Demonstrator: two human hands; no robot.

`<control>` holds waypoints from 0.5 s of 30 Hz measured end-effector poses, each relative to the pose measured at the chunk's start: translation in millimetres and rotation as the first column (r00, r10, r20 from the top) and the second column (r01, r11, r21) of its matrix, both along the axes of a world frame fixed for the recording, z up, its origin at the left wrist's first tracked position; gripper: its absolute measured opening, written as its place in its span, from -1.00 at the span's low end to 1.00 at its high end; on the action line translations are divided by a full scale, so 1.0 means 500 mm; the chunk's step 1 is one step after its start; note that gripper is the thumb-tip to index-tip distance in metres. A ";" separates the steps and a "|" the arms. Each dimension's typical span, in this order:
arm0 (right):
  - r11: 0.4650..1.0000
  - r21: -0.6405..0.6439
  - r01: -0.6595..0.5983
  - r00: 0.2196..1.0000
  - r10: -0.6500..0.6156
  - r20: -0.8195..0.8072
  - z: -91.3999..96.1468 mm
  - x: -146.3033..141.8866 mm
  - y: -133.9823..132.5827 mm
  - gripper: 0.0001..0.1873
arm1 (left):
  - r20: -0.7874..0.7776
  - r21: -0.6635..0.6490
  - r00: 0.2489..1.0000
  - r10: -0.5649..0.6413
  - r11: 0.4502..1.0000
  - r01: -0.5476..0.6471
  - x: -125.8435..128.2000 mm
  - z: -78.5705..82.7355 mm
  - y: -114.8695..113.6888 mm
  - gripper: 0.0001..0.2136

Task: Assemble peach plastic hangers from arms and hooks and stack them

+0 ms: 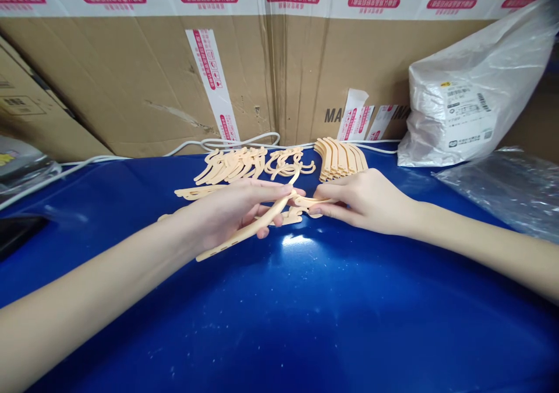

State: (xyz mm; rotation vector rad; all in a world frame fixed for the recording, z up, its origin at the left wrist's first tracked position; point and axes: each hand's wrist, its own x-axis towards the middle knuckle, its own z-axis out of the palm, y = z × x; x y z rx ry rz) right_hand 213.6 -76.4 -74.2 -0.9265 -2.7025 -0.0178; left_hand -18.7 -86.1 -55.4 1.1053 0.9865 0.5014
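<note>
A glossy blue worktop (305, 311) spreads under my arms, with a glare spot just below my hands. Behind it, from left to right, runs a wall of cardboard boxes (131, 78) taped in white and pink. A white cable (109, 159) lies along their foot.

My left hand (231, 209) has its grip closed on a long peach strip (222, 245), fingers wrapped around its middle and thumb on top. I hold the strip just above the middle of the worktop. Its long axis slants from the free end, low on the left and toward me, up and away to the right, where its curved tip points at the boxes. Near that far end my right hand (367, 201) has its grip pinched on a small peach piece (305, 202) that meets the strip; I cannot tell whether the two are joined.

At the left edge lies a dark flat object (17, 233), well apart. Behind my hands sit a loose pile of peach strips (231, 165), then curly peach pieces (288, 161), then a neat stack of curved strips (340, 159). A few more peach bits lie under my hands, partly hidden. Further right a white plastic bag (463, 108) with a label leans against the boxes, and a clear plastic bag (502, 189) lies near my right forearm.
</note>
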 end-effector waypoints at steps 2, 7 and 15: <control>1.000 0.004 0.008 1.000 -0.009 0.007 0.000 0.001 0.002 -0.50 | -0.005 0.016 1.000 0.010 1.000 -0.010 0.002 -0.001 0.000 -0.85; 1.000 0.007 0.012 1.000 -0.012 -0.009 0.001 0.004 0.004 -0.51 | -0.020 0.034 0.999 0.027 0.999 -0.027 0.006 0.002 -0.004 -0.84; 0.998 0.036 -0.042 0.999 0.043 -0.033 -0.005 0.005 0.008 -0.55 | -0.023 0.066 1.000 -0.019 0.998 0.020 -0.001 -0.007 0.001 -0.82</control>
